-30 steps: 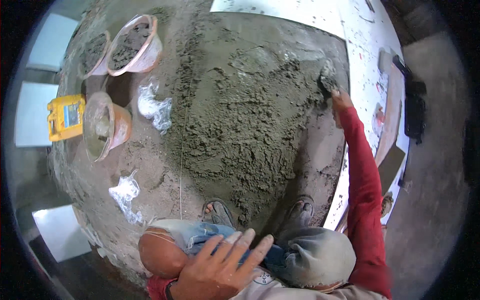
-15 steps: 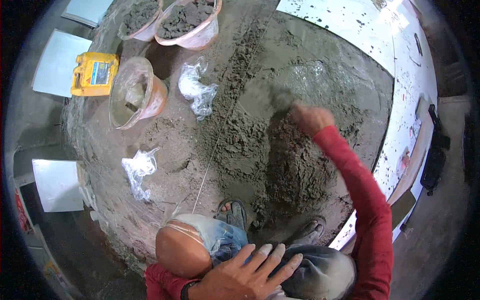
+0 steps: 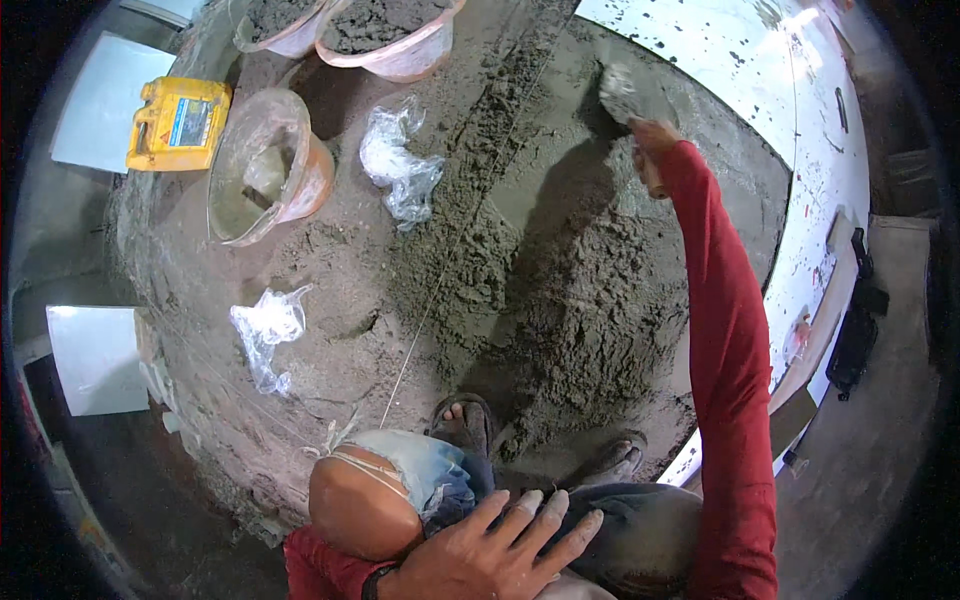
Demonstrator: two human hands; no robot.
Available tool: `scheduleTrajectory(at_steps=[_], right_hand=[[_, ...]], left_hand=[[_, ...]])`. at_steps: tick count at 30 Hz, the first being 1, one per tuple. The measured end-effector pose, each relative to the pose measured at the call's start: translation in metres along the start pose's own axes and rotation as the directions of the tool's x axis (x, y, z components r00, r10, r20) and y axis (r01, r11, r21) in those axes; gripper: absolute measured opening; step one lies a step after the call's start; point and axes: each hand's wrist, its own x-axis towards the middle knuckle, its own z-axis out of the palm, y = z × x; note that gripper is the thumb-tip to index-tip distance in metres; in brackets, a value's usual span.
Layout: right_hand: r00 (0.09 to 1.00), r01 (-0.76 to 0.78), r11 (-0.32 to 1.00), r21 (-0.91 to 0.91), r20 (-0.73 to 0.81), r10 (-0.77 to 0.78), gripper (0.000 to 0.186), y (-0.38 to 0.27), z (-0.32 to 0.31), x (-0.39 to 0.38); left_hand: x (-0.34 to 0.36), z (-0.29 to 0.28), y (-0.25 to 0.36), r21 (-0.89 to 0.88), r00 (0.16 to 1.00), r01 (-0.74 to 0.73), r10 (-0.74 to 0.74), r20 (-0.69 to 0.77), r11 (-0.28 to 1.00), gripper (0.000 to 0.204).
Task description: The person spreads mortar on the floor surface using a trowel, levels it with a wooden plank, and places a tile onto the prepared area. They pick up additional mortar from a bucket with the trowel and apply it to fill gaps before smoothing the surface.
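My right hand (image 3: 656, 150) is closed round the handle of a trowel (image 3: 621, 92). The blade, smeared grey, is over the smoothed mortar (image 3: 700, 125) near its far edge; whether it touches the surface I cannot tell. Closer to my feet lies rough, lumpy mortar (image 3: 600, 310), partly in my arm's shadow. My left hand (image 3: 500, 545) rests on my bent leg, fingers spread and dusted with grey, holding nothing. A taut string (image 3: 425, 310) runs along the left side of the mortar.
White spattered tiles (image 3: 690, 40) border the mortar at far right. Left of the string are crumpled clear plastic (image 3: 400, 165), a bucket (image 3: 265, 170) holding something pale, and a yellow jerrycan (image 3: 178, 125). Mortar-filled tubs (image 3: 390, 45) stand at the back. My sandalled foot (image 3: 465, 425) is beside the lumps.
My right hand has swept the trowel forward, away from me, over the smoothed mortar, its arm now straighter. My left hand stays on my leg. The view has shifted slightly.
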Motion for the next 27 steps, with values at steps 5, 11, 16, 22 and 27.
scheduleTrajectory(at_steps=[5, 11, 16, 22, 27], right_hand=[[1.000, 0.015, 0.896, 0.444, -0.014, -0.009, 0.052, -0.045, 0.023, -0.035], [0.980, -0.010, 0.962, 0.272, 0.195, -0.045, 0.051, -0.066, 0.014, -0.085], [0.924, 0.207, 0.848, 0.488, 0.186, -0.333, 0.042, -0.035, 0.038, -0.111], [0.967, 0.235, 0.846, 0.478, -0.027, -0.253, 0.036, -0.029, 0.011, -0.081], [0.957, 0.289, 0.871, 0.396, -0.129, -0.259, 0.040, 0.011, -0.004, -0.023]], left_hand=[[-0.001, 0.000, 0.001, 0.096, 0.999, -0.029, 0.031, -0.021, 0.995, 0.051], [0.002, 0.005, 0.011, 0.122, 0.980, -0.090, 0.066, 0.185, 0.988, 0.054], [0.012, 0.004, 0.015, 0.216, 0.978, -0.208, 0.201, 0.052, 0.954, 0.057], [0.008, 0.005, 0.014, 0.153, 0.988, -0.157, 0.154, 0.032, 0.976, 0.054], [0.011, 0.004, 0.002, 0.136, 0.983, -0.179, 0.181, -0.003, 0.974, 0.053]])
